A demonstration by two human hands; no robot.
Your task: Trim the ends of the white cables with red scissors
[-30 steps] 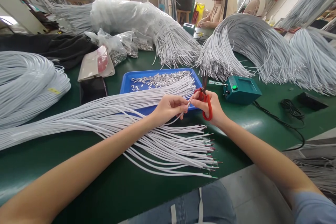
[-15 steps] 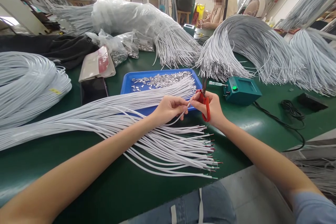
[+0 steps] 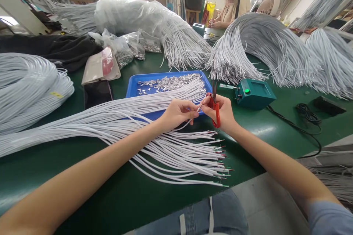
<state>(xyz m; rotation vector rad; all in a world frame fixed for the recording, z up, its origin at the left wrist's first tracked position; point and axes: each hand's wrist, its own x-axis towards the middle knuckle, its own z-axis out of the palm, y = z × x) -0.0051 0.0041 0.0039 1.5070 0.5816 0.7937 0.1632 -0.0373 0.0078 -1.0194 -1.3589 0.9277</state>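
My left hand (image 3: 179, 113) pinches a white cable (image 3: 185, 126) near its end, over the front right edge of the blue tray (image 3: 132, 89). My right hand (image 3: 224, 113) has red-handled scissors (image 3: 217, 114) hooked in it, blades pointing up and away, while its thumb and forefinger touch the cable's tip beside my left fingertips. Small metal pieces (image 3: 171, 83) lie in the tray, and the ends of a white cable bundle (image 3: 143, 100) rest over it. Below my hands, more cables (image 3: 187, 154) fan out with coloured wire ends.
A green device (image 3: 256, 94) with a lit button stands right of the tray. Large cable bundles (image 3: 182, 40) line the back. A phone (image 3: 97, 94), a coiled cable bundle (image 3: 30, 88) and a black cord (image 3: 307, 114) lie on the table. A person (image 3: 234, 3) sits beyond.
Both hands hold nearly the same place and grip. The view has shifted very slightly.
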